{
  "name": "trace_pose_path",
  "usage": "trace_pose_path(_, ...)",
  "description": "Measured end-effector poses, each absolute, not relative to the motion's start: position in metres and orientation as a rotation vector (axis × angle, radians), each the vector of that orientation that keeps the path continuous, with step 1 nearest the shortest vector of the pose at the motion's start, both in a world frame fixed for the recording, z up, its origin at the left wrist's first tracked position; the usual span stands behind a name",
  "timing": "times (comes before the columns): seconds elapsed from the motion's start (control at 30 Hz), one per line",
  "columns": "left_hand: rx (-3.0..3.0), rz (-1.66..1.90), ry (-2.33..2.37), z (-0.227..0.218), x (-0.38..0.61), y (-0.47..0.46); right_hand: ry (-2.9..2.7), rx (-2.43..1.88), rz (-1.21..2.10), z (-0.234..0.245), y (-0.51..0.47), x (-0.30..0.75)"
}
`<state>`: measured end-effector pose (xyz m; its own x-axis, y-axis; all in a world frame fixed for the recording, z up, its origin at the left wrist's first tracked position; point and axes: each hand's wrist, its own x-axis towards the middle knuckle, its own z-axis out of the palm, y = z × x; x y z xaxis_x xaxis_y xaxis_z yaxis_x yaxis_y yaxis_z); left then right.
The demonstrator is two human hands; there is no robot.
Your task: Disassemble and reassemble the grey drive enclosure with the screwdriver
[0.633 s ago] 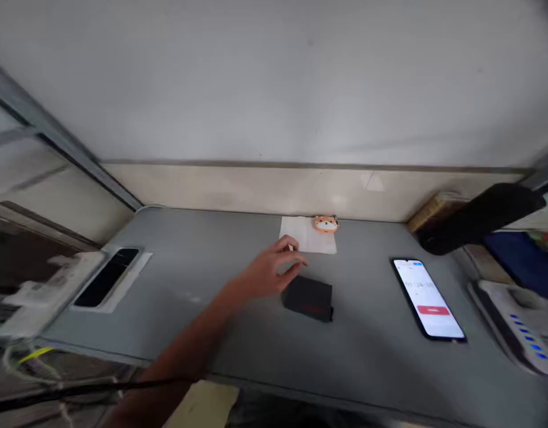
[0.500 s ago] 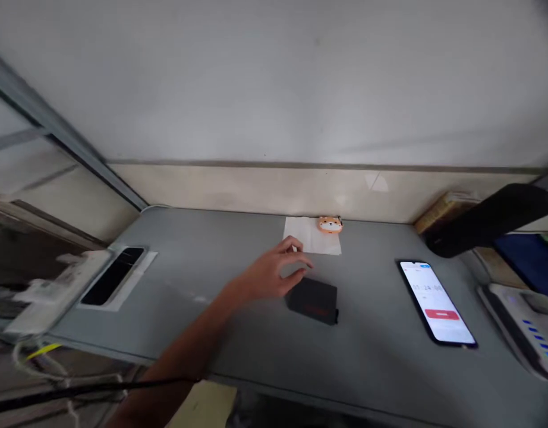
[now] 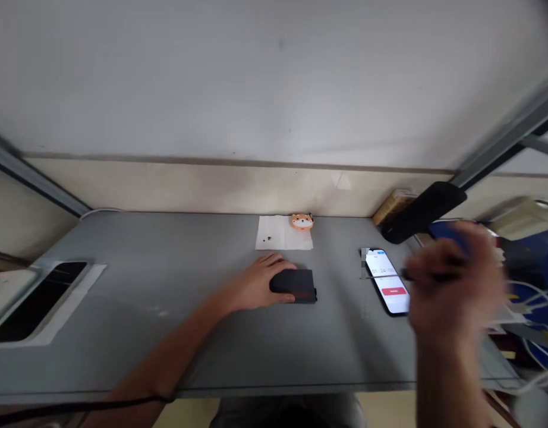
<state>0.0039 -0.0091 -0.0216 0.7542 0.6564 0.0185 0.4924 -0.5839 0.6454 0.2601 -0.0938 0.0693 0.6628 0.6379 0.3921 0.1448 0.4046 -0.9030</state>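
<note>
One small black case [image 3: 294, 285] lies flat on the grey table [image 3: 167, 309], near the middle and toward the front edge, with a faint red mark along its long side. The left hand [image 3: 256, 284] sits palm down against the case's left end, touching it. Its fingers [image 3: 274, 260] are slightly curved and reach along the far side, but whether they truly grip the case is hard to tell from this angle.

The right hand [image 3: 452, 279] is raised to the right, over the table's edge and heavily blurred. Its fingers look curled around one thin dark tool [image 3: 428, 274], probably a small driver or tweezers, though the blur leaves both the tool and the firmness of the grip uncertain.

Behind the case lies one white paper sheet [image 3: 283, 233] with two tiny dark specks [image 3: 268, 238] on it, and one orange animal-face figure [image 3: 301, 222] sits at its far edge. One smartphone [image 3: 385, 280] lies just left of the right hand, its screen lit. At the table's left end is one dark glass slab [image 3: 37, 300] on white backing.
</note>
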Motion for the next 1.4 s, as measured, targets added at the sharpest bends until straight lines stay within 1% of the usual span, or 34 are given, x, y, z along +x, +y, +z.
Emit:
trace_pose_path(0.17, 2.371, 0.482, 0.959, -0.033, 0.005, 0.002, -0.812, -1.191, 0.687, 0.034, -0.04, 0.213)
trace_pose_path(0.27, 2.372, 0.514, 0.961, -0.038, 0.005, 0.004, -0.808, -1.175, 0.765, 0.018, -0.028, 0.195)
trace_pose_path(0.47, 2.37, 0.527, 0.998, -0.037, 0.01, -0.001, -0.71, -1.119, 0.639, 0.011, -0.036, 0.188)
trace_pose_path(0.6, 2.367, 0.542, 1.029, -0.038, 0.012, -0.002, -0.691, -1.174, 0.535, 0.01, -0.038, 0.188)
trace_pose_path(0.7, 2.358, 0.555, 1.03, -0.04, 0.014, -0.003, -0.694, -1.201, 0.524, 0.008, -0.039, 0.184)
trace_pose_path(1.0, 2.298, 0.524, 0.992, -0.04, 0.01, 0.002, -0.639, -1.025, 0.386, 0.015, -0.043, 0.176)
trace_pose_path(1.2, 2.247, 0.503, 0.826, -0.037, -0.007, 0.012, -0.834, -0.892, 0.79, 0.013, -0.032, 0.146)
trace_pose_path(1.4, 2.23, 0.482, 0.841, -0.028, -0.008, 0.011, -0.994, -0.879, 1.004, 0.002, -0.017, 0.132)
